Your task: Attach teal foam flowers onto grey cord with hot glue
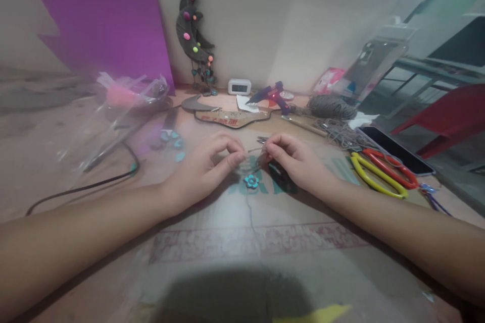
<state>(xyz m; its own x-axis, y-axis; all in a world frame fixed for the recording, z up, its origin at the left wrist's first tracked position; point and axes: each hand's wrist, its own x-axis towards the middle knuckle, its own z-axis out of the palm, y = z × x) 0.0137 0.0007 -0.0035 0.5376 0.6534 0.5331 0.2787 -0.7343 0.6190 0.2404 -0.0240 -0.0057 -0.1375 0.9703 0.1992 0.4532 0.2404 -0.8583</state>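
Note:
My left hand point(217, 159) is closed in a pinch, thumb against forefinger, at one end of a thin grey cord point(255, 150). Facing it, my right hand point(293, 159) pinches the cord's other end; a small blurred part below its fingertips is hard to make out. Just beneath the gap between the hands is a turquoise flower point(251, 180) with a dark centre. A thin thread point(250, 212) trails from the flower toward me over the printed board point(212, 242). Behind my right fingertips lie metal tips of a small tool point(262, 140).
Blue pieces point(174, 139) lie left, near a plastic bag point(125, 101) and a black cable point(87, 189). Farther back are a glue gun point(271, 95), a clock point(239, 86) and grey yarn point(331, 107). Scissors with red and yellow handles point(379, 176) and a phone point(396, 150) lie right.

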